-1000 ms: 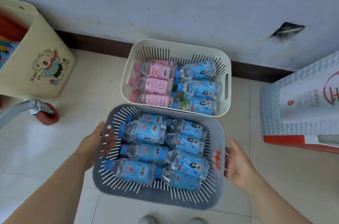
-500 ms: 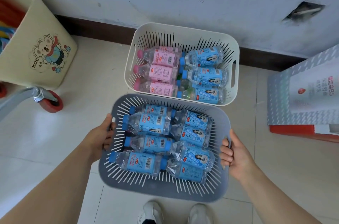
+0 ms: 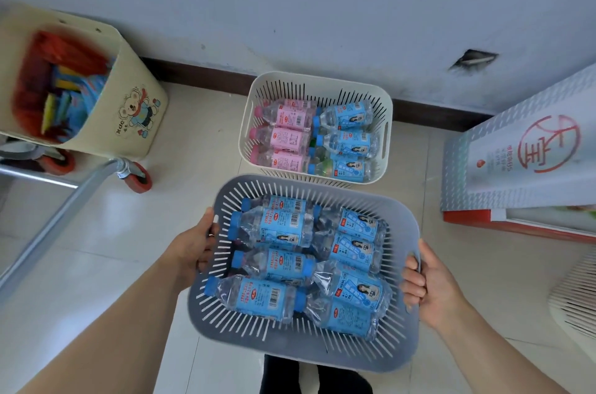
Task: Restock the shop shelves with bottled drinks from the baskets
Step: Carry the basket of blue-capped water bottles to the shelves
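Head view. We see a grey basket (image 3: pixel 300 347) at the centre of the frame, held between two hands. The left hand (image 3: pixel 193 248) grips the basket's 9 o'clock rim, thumb lying along the top edge and fingers curled round the wall. The right hand (image 3: pixel 432 290) grips the 3 o'clock rim, fingers curled over the edge at the handle slot. Inside the grey basket, blue-labelled bottles (image 3: pixel 277 227) lie on their sides in two rough columns, those of the left column with caps toward 9 o'clock.

At 12 o'clock from the grey basket, a white basket (image 3: pixel 322 79) stands on the tiled floor (image 3: pixel 96 248) against the skirting board (image 3: pixel 200 74). The grey basket's far rim overlaps its near wall in this view. It contains pink-labelled bottles (image 3: pixel 287 137) on its 9 o'clock side and further blue bottles (image 3: pixel 351 142) on its 3 o'clock side, all lying flat.

At 10 o'clock we note a cream bin (image 3: pixel 138 116) bearing a cartoon bear, and beside it a red castor (image 3: pixel 138 179) on a metal frame (image 3: pixel 64 209). At 3 o'clock lies a printed carton (image 3: pixel 516 161). A white slatted object (image 3: pixel 574 297) sits at the 4 o'clock edge; we cannot tell what it is. At 6 o'clock, the person's dark legs (image 3: pixel 290 374) show below the grey basket.
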